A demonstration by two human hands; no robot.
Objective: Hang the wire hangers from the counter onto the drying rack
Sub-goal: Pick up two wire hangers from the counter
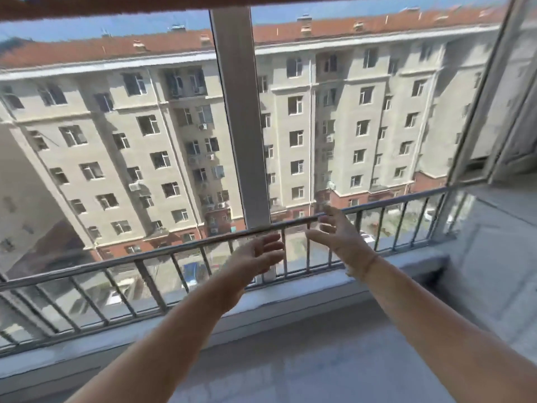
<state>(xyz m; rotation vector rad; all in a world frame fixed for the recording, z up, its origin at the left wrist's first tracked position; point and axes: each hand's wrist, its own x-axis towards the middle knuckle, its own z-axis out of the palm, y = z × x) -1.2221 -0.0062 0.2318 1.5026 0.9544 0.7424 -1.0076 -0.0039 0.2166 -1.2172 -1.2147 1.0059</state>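
We reached both arms toward a window w/ a metal railing (116, 260). Left hand (258, 251) & right hand (337, 234) held nothing: fingers spread and relaxed, palms facing each other, near but apart, in front of the top rail. No hangers or rack in view, only a strip of pale desk (290, 359) below. Progress: we couldn't tell whether hanging was unstarted or finished. Apt. block (116, 126) outside.
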